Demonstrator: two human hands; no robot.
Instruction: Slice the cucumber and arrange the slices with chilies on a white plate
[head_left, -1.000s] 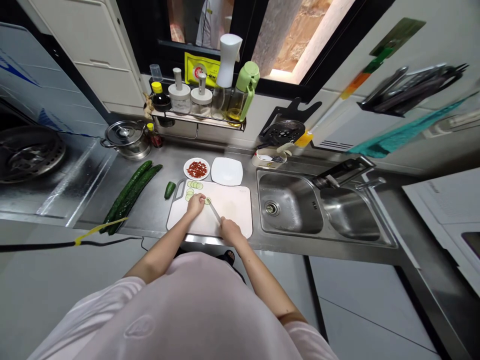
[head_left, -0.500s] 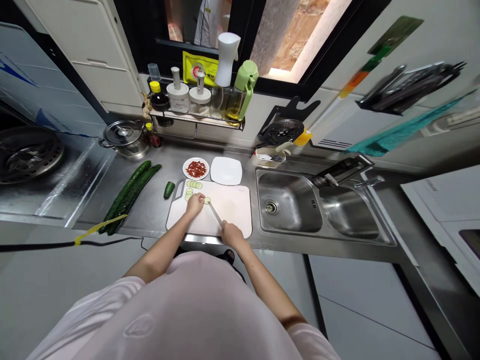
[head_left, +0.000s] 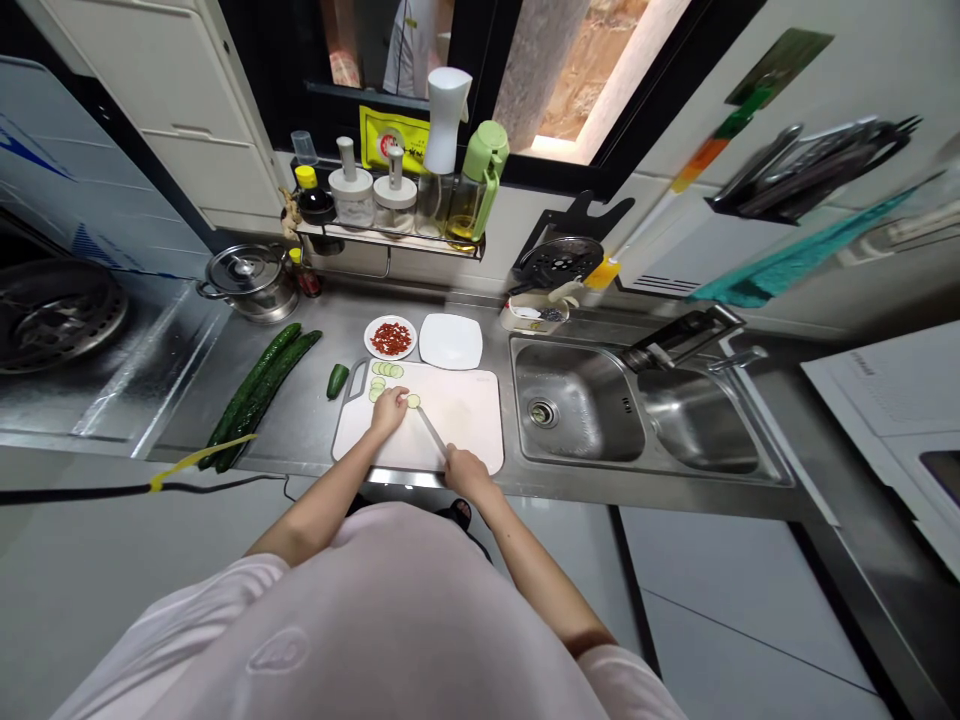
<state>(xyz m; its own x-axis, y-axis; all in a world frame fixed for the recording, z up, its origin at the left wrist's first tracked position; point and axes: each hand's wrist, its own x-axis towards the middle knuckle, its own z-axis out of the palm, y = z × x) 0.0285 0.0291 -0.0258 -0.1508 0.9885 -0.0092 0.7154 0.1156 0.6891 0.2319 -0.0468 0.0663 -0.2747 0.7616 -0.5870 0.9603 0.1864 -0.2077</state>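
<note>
A white cutting board [head_left: 465, 415] lies on the steel counter in front of me. My left hand [head_left: 388, 410] is closed over a cucumber piece whose cut end [head_left: 413, 401] shows at its right. My right hand [head_left: 465, 470] grips the handle of a knife [head_left: 431, 432], whose blade points up-left toward that cut end. Several thin cucumber slices [head_left: 382, 377] lie at the board's far left corner.
Two whole cucumbers [head_left: 259, 390] and a cucumber end [head_left: 337, 380] lie left of the board. Behind it stand a dish of red chopped chili [head_left: 391, 338] and a white square plate [head_left: 450, 342]. A double sink [head_left: 637, 420] is at right, a lidded pot [head_left: 247, 280] back left.
The hands stay in almost the same spot on the board; the right hand and knife have shifted very slightly right. The view has drifted a little.
</note>
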